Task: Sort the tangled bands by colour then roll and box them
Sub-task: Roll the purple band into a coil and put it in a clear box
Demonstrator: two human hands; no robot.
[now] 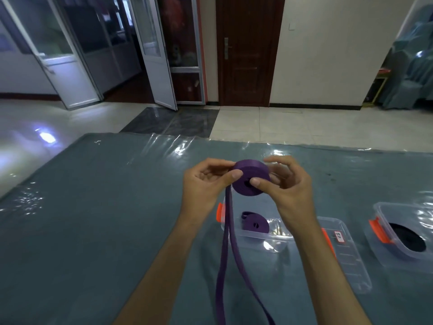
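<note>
A half-wound purple band roll (250,181) is held above the table between both hands. My left hand (206,181) pinches its left edge with thumb and curled fingers. My right hand (285,181) grips the right side, thumb pressed on the roll's face. Two loose purple strands (230,259) hang from the roll down to the bottom of the frame. Below the hands stands a clear box (262,238) with orange clips, holding a finished purple roll (254,222). A second clear box (398,254) at the right holds a black roll (407,238).
A clear lid (346,254) with a small label lies between the two boxes. The table (93,219) wears a grey-blue cloth under shiny plastic sheeting. Beyond its far edge are a tiled floor, a brown door and glass doors.
</note>
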